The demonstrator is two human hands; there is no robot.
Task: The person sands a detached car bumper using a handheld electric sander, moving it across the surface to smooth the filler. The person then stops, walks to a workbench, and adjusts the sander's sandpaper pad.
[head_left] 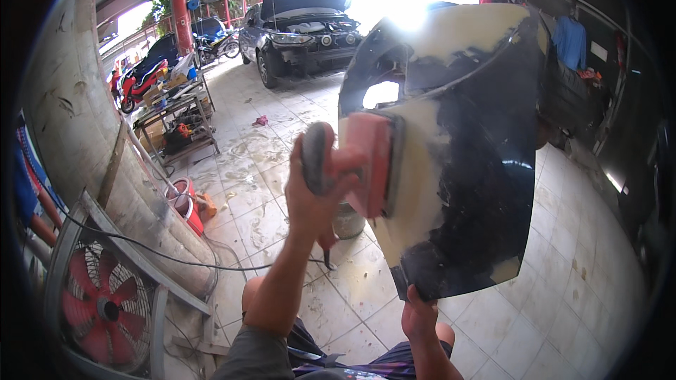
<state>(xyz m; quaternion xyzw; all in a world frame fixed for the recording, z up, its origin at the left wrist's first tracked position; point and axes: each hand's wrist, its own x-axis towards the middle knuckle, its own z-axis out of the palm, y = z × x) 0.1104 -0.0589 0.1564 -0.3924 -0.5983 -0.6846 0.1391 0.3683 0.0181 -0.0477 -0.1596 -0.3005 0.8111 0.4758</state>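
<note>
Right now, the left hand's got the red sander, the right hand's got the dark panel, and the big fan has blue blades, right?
Not quite: the head view shows the big fan has red blades, not blue. The left hand does hold the red sander, and the right hand the dark panel.

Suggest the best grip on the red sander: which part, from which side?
Probably the dark rounded handle, from the person's left: it juts out on that side of the red sander, while the flat pad faces the body panel on the right. The left hand wraps that handle; the cord trails off leftward below.
</note>
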